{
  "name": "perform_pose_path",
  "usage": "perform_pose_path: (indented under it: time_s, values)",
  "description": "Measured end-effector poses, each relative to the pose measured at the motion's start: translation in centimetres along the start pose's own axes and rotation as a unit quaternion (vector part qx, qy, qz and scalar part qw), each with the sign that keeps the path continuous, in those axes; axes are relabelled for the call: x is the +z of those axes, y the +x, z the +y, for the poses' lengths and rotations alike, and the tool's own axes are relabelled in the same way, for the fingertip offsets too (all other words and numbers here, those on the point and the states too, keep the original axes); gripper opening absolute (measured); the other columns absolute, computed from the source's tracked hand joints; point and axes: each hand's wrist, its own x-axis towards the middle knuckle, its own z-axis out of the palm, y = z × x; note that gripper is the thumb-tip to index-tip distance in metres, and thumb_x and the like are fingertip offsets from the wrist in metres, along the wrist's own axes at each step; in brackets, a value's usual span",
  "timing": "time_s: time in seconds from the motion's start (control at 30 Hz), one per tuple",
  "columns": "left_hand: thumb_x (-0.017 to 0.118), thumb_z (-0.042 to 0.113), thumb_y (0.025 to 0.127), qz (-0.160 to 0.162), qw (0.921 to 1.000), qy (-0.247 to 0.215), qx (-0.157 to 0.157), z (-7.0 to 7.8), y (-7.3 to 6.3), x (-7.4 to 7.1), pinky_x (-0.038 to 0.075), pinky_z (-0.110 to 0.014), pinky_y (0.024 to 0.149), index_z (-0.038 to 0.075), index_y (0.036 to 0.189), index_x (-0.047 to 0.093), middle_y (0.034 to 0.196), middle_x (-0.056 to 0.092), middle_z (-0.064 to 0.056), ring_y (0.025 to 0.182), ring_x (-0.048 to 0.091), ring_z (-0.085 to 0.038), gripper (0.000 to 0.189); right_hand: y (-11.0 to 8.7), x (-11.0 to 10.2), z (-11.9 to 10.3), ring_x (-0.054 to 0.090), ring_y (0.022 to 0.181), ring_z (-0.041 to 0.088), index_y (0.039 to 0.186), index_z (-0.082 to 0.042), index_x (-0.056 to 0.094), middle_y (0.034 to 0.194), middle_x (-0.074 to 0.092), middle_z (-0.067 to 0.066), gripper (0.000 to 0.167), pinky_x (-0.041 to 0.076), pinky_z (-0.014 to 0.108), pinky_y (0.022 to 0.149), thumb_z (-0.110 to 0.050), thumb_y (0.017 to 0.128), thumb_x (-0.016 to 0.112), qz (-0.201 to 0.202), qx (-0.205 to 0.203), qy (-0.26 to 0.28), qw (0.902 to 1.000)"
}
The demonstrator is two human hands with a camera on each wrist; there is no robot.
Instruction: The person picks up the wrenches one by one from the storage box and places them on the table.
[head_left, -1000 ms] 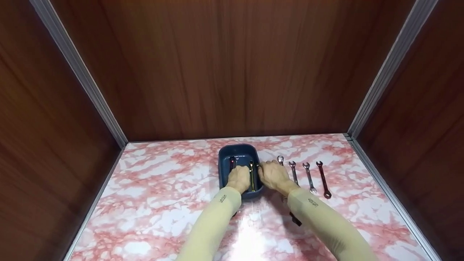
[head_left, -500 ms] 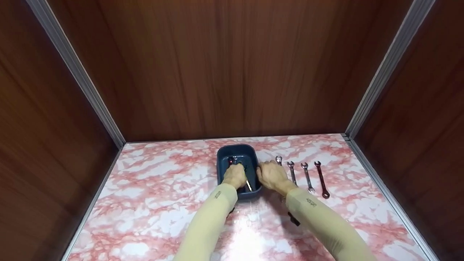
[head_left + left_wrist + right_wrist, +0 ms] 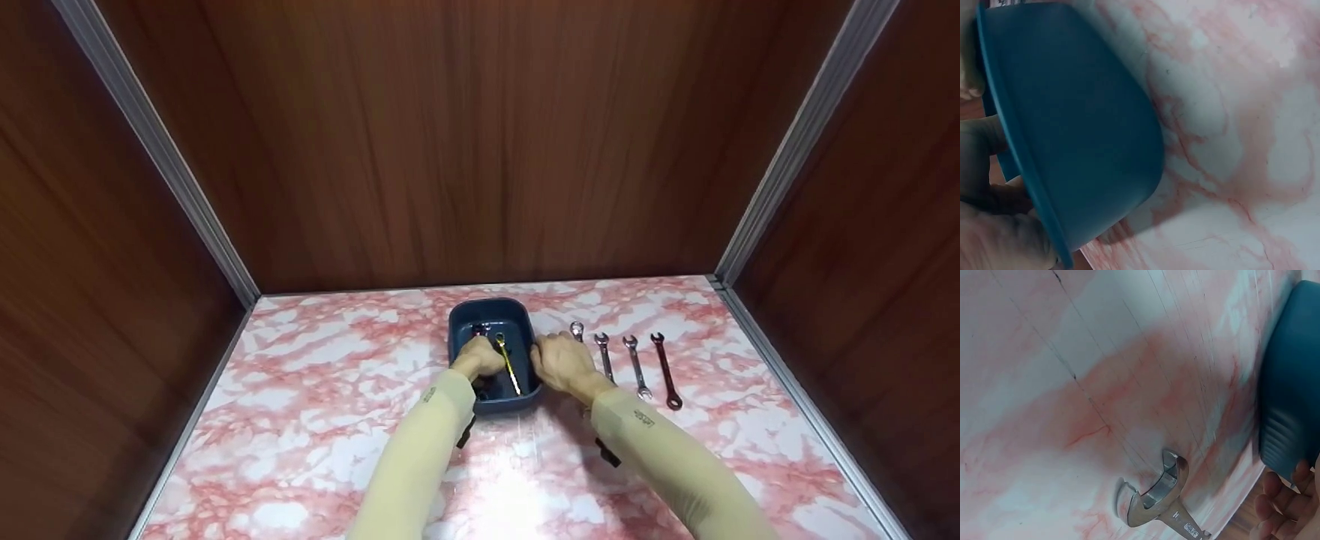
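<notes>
A dark blue plastic bin (image 3: 491,309) stands on the table in the head view, seen from outside in the left wrist view. My left hand (image 3: 480,355) reaches down into its left half, fingers bent inside the rim. A dark wrench (image 3: 478,328) shows partly from under that hand; I cannot tell whether the fingers hold it. Right of the hand, a yellowish wrench (image 3: 510,367) lies slanted on the bin floor, clear of the fingers. My right hand (image 3: 562,361) grips the bin's right side, fingertips curled at its outer wall in the right wrist view.
Right of the bin lie several wrenches in a row: a silver one (image 3: 577,328) partly behind my right hand, two more silver ones (image 3: 604,356) (image 3: 637,367) and a dark reddish one (image 3: 666,371). Brown wood panels (image 3: 480,150) enclose the marbled table (image 3: 315,420).
My left hand has shifted left inside the bin. The yellowish wrench has moved left and now lies tilted, apart from that hand. My right hand stays at the bin's right side.
</notes>
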Motion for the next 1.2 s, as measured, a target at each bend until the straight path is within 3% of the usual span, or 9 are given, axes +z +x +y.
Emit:
perform_pose_path:
  time_s: [0.07,0.23,0.3,0.33,0.43,0.6,0.8,0.93,1.2]
  values:
    - [0.077,0.012,0.081,-0.011,0.9991,-0.036,-0.017,0.2,-0.5,-0.3,0.065,-0.04,0.056,0.009,0.088,0.068,0.097,0.07,-0.009,0.067,0.074,-0.023,0.012,0.0,0.0,0.0,0.074,0.105,0.044,0.11,-0.001,0.073,0.105,0.079,0.024,0.037,0.063,0.063,0.091,-0.031,0.114,0.051,0.0,0.001,0.001,1.0]
    - [0.065,-0.003,0.082,-0.024,0.9929,-0.114,-0.025,4.0,-8.5,-3.6,0.063,-0.035,0.063,0.008,0.088,0.057,0.079,0.055,-0.001,0.068,0.061,-0.016,0.016,0.0,0.0,0.0,0.075,0.105,0.044,0.108,-0.003,0.073,0.105,0.079,0.023,0.035,0.063,0.063,0.09,-0.031,0.113,0.052,0.003,0.003,0.001,1.0]
    - [0.063,-0.005,0.084,-0.031,0.9891,-0.143,-0.015,4.9,-10.9,-4.8,0.061,-0.032,0.064,0.01,0.087,0.052,0.074,0.048,0.001,0.068,0.055,-0.014,0.019,0.0,0.0,0.0,0.075,0.104,0.043,0.107,-0.003,0.073,0.104,0.079,0.023,0.034,0.063,0.063,0.09,-0.03,0.113,0.053,0.007,0.001,0.001,1.0]
    - [0.062,-0.005,0.084,-0.035,0.9874,-0.154,-0.009,5.0,-11.2,-5.1,0.059,-0.03,0.062,0.012,0.083,0.049,0.071,0.045,0.002,0.067,0.051,-0.013,0.022,0.0,0.0,0.0,0.075,0.104,0.043,0.106,-0.003,0.073,0.104,0.079,0.023,0.034,0.063,0.063,0.09,-0.03,0.113,0.053,0.008,0.002,0.002,1.0]
    - [0.062,-0.007,0.084,-0.049,0.9833,-0.175,-0.001,4.4,-10.6,-5.3,0.056,-0.029,0.06,0.017,0.072,0.044,0.066,0.043,0.004,0.063,0.047,-0.012,0.032,0.0,0.2,0.0,0.074,0.104,0.043,0.106,-0.003,0.073,0.104,0.079,0.023,0.034,0.063,0.063,0.09,-0.03,0.114,0.053,0.01,0.003,0.002,0.9999]
    - [0.059,-0.008,0.084,-0.048,0.9795,-0.195,0.016,3.8,-10.9,-6.0,0.055,-0.027,0.058,0.023,0.064,0.037,0.057,0.037,0.009,0.059,0.043,-0.008,0.043,-0.1,0.6,0.2,0.074,0.103,0.043,0.113,-0.003,0.072,0.106,0.079,0.023,0.033,0.064,0.062,0.09,-0.03,0.115,0.053,0.013,0.005,-0.005,0.9999]
    - [0.061,-0.006,0.086,-0.057,0.9658,-0.252,0.025,2.7,-11.1,-7.0,0.058,-0.028,0.063,0.013,0.096,0.055,0.067,0.049,0.006,0.068,0.054,-0.01,0.022,-0.1,0.6,0.3,0.072,0.109,0.044,0.122,-0.001,0.068,0.114,0.077,0.025,0.034,0.063,0.06,0.092,-0.031,0.114,0.054,0.024,-0.005,-0.04,0.9989]
    - [0.062,-0.006,0.087,-0.066,0.9545,-0.29,0.016,2.3,-11.0,-7.7,0.059,-0.028,0.066,0.005,0.122,0.058,0.082,0.059,0.002,0.076,0.063,-0.013,0.036,-0.1,0.6,0.3,0.069,0.116,0.044,0.124,-0.002,0.068,0.12,0.076,0.024,0.036,0.06,0.06,0.099,-0.032,0.114,0.052,0.028,-0.011,-0.054,0.9981]
    - [0.061,-0.007,0.088,-0.064,0.9405,-0.334,0.004,1.6,-11.1,-9.1,0.06,-0.036,0.082,0.008,0.124,0.054,0.087,0.062,0.001,0.083,0.065,-0.013,0.039,-0.1,0.7,0.3,0.066,0.122,0.047,0.123,-0.002,0.068,0.124,0.075,0.025,0.034,0.05,0.064,0.109,-0.031,0.113,0.052,0.037,-0.014,-0.046,0.9982]
